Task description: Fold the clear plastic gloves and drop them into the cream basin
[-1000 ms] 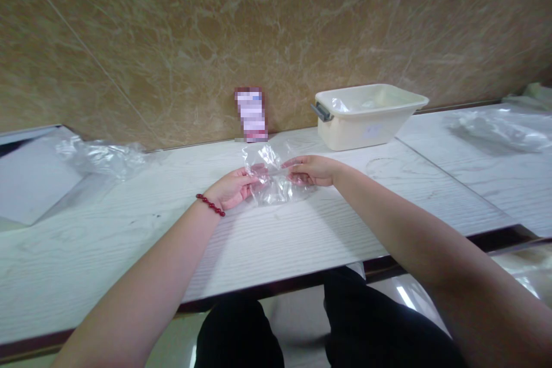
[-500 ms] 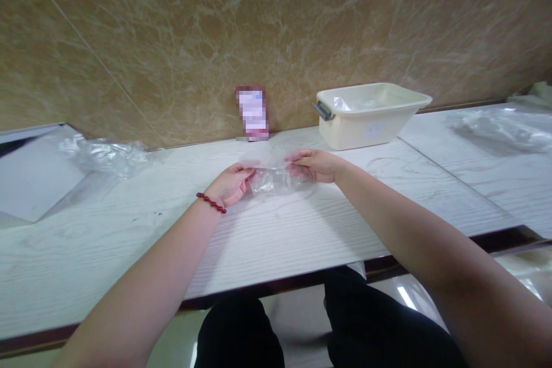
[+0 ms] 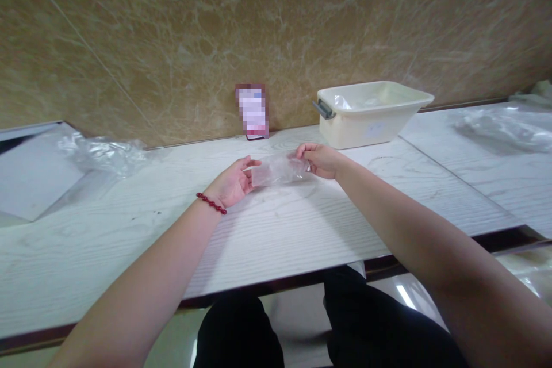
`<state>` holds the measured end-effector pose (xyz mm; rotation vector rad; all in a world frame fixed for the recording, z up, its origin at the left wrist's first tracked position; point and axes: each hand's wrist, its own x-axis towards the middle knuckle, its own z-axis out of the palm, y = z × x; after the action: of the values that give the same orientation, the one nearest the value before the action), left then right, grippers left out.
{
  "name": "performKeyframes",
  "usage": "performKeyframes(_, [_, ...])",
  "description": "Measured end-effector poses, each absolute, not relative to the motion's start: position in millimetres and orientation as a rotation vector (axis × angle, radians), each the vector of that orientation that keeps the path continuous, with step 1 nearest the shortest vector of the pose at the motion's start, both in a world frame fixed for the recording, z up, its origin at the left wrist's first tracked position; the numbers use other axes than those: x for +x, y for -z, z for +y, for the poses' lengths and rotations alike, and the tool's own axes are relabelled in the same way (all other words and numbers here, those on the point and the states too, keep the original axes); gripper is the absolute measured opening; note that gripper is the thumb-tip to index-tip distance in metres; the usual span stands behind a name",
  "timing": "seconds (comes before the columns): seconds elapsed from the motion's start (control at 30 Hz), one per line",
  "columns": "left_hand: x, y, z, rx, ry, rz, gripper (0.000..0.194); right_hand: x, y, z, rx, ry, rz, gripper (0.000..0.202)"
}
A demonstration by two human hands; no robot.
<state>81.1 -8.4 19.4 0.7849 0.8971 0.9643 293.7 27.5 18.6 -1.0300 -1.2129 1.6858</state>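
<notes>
A clear plastic bag (image 3: 276, 170), folded into a narrow strip, lies between my hands just above or on the white tabletop. My right hand (image 3: 321, 161) pinches its right end between thumb and fingers. At the bag's other end is my left hand (image 3: 235, 181), palm turned inward and fingers apart, with some fingertips touching or just behind the edge. A dark red bead bracelet (image 3: 211, 203) circles my left wrist.
A cream plastic tub (image 3: 360, 129) with a grey handle stands by the wall, clear plastic inside. A phone (image 3: 253, 112) leans on the wall. Crumpled plastic (image 3: 114, 156) and a white box (image 3: 37, 175) lie left; more clear plastic (image 3: 504, 127) lies far right.
The bag has gone from a loose, wider shape to a narrow folded strip. My left fingers have loosened from a pinch and spread, while my right hand has shifted slightly up.
</notes>
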Motion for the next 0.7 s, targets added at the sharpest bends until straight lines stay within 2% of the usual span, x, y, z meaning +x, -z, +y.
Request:
performKeyframes(0.1, [84.7,-14.3,-8.4,0.901,-0.988,0.944,0.009,294.2,-17.5,27.8,-0.988,-1.688,-1.228,0.020])
performKeyframes(0.27, [87.1,-10.4,-7.6,1.046,-1.121,1.042,0.015,295.0,-18.7,24.0,-0.870,-1.710,-1.288,0.015])
performKeyframes(0.4, [85.7,-10.2,-5.3,1.112,-1.244,1.055,0.020,294.4,-21.0,22.1,-0.981,-1.681,-1.247,0.035])
performKeyframes(0.7, [87.0,-12.6,-6.1,1.125,-1.363,0.968,0.025,291.2,-21.6,17.9,-1.104,-1.933,-1.295,0.014])
